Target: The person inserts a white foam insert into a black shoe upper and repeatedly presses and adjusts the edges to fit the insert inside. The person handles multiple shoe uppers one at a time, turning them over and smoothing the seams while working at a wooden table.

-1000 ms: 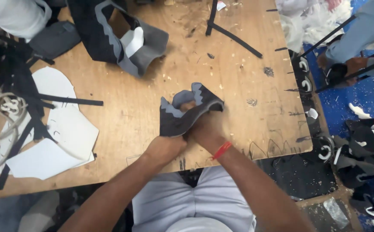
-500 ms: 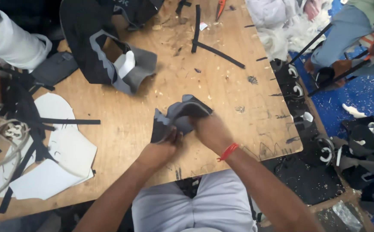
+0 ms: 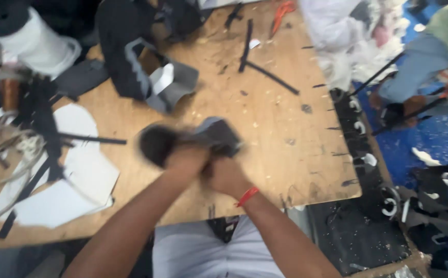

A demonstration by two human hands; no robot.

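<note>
Both hands, left hand (image 3: 185,160) and right hand (image 3: 226,175), grip closed on dark fabric piece (image 3: 203,136) above desk (image 3: 265,128) centre (blurred). Best keep edges aligned, thumbs pressing evenly.

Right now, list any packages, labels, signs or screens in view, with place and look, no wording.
No screen, sign or readable label shows.
Clear plastic bag: far right of the wooden table, bulging, whitish, crumpled.
White roll: far left corner, round, cone-like, dark top.
</note>
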